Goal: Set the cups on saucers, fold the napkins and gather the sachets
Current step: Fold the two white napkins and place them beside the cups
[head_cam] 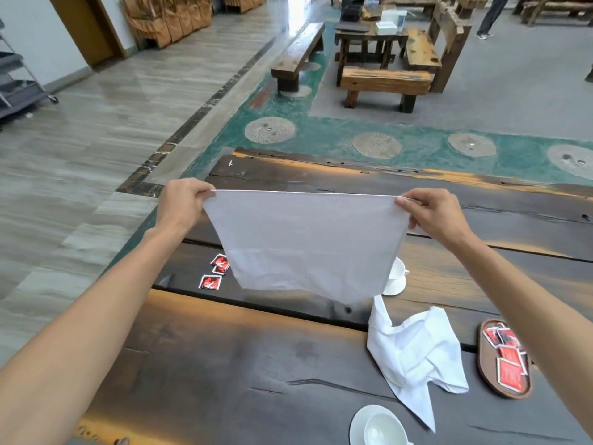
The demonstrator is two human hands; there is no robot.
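Note:
A white napkin (pixel 305 242) hangs spread in the air above the dark wooden table (pixel 224 364). My left hand (pixel 183 203) pinches its top left corner and my right hand (pixel 433 215) pinches its top right corner. A second white napkin (pixel 414 351) lies crumpled on the table at the right. Three red sachets (pixel 215 273) lie loose at the left. More red sachets sit in an oval wooden tray (pixel 487 377) at the right edge. One white cup on a saucer (pixel 382 427) stands at the near edge. Another cup on a saucer (pixel 396 277) is partly hidden behind the held napkin.
The table's left edge drops to a tiled floor (pixel 96 139). Beyond the far edge are round stepping stones (pixel 269 130), wooden benches (pixel 385 81) and another table. A metal trolley (pixel 19 85) stands far left. A person's legs (pixel 491 17) show at the top right.

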